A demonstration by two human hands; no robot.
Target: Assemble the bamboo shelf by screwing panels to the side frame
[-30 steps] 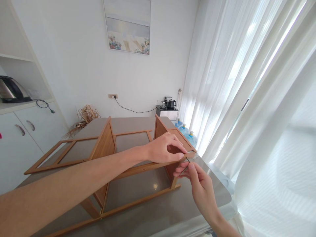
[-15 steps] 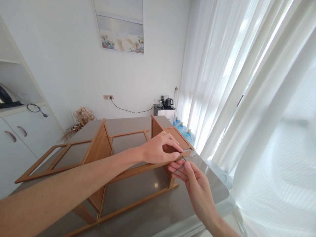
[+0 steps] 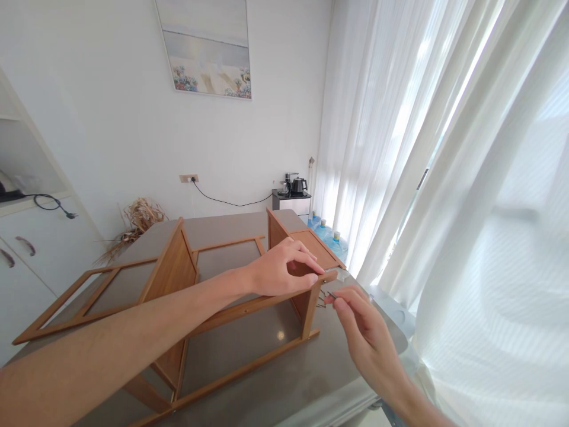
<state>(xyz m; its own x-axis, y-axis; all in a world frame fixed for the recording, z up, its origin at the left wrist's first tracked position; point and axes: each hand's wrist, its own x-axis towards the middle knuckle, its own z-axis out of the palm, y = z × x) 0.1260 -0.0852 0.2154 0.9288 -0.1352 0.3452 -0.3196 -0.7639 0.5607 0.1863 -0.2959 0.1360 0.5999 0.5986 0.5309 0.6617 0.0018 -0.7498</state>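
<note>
A wooden shelf frame point(image 3: 246, 310) lies on its side on the table, with upright panels between its rails. My left hand point(image 3: 284, 267) rests over the upper rail near its right end, thumb in front and fingers on top, gripping it. Just past the fingertips a small bolt point(image 3: 324, 281) shows in the rail's end. My right hand point(image 3: 362, 317) pinches a thin metal hex key point(image 3: 332, 295) between thumb and fingers, to the right of the rail and apart from the bolt. Part of the key is hidden by the fingers.
The grey table point(image 3: 271, 379) has a rounded right edge, beside white curtains point(image 3: 448, 225). A small clear plastic bag point(image 3: 342, 274) lies beyond the rail end. Blue water bottles point(image 3: 331, 237) and a small cabinet with a black kettle point(image 3: 299, 185) stand behind. Dried stalks point(image 3: 142, 216) are at the left.
My right hand has drawn the hex key away from the bolt at the rail's end, and its fingers have closed in. My left hand stays on the rail. The view has shifted slightly.
</note>
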